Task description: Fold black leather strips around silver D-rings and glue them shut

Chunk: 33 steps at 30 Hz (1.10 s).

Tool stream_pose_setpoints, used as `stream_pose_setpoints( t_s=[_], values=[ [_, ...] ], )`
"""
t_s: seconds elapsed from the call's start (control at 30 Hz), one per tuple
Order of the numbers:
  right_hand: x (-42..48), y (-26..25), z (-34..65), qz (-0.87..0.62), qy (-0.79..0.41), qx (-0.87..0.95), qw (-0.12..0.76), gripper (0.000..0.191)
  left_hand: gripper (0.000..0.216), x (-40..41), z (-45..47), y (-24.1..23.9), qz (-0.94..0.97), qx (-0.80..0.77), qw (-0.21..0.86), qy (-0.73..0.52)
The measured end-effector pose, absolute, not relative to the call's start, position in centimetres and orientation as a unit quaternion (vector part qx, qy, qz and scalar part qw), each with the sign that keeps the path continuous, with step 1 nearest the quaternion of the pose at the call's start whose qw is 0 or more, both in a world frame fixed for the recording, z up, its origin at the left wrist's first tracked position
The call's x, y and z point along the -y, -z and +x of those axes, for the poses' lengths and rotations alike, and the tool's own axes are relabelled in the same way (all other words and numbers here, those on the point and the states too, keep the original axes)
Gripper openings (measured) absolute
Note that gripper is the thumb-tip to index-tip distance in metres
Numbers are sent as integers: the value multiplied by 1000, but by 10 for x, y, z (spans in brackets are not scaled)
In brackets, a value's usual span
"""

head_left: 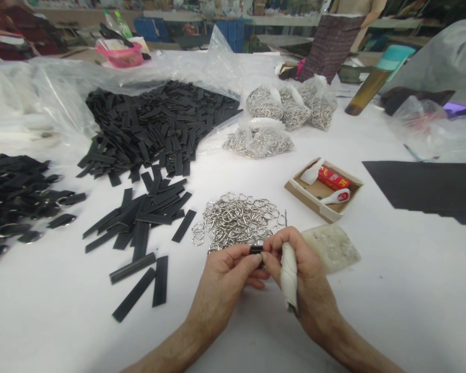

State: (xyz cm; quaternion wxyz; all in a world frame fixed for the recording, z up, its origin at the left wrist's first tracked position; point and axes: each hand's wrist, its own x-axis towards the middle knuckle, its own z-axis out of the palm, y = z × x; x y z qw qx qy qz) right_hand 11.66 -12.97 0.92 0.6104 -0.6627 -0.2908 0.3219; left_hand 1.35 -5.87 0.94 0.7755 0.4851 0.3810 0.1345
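My left hand [229,272] and my right hand [299,269] meet low in the middle, both pinching a small folded black strip [256,249] between fingertips. My right hand also grips a thin tool with a white wrapped handle [289,277], its metal tip poking up past the fingers. Just beyond the hands lies a loose heap of silver D-rings [236,220]. Flat black strips [147,223] are scattered to the left of it.
A big pile of black strips [159,124] lies on clear plastic at the back. Bags of metal rings [291,106], a cardboard tray with glue [324,189], a pale pad [332,247], finished black pieces [15,191] and a black sheet [431,189] surround it.
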Motion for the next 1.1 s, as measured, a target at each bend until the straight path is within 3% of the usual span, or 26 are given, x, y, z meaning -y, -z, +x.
stream_pose_setpoints(
  t_s=[0.4,0.57,0.93,1.1],
  values=[
    [132,-7,116,-657,-335,305,602,11,15,57,13,-8,480,-379,779,-139],
    [139,-9,123,-680,-330,337,561,12,12,51,11,-3,436,-379,806,-130],
    [174,-28,183,-719,-152,367,571,46,17,45,12,1,394,-355,839,-120],
    [177,-47,176,-752,-138,159,625,21,19,43,10,4,395,-362,835,-123]
  ],
)
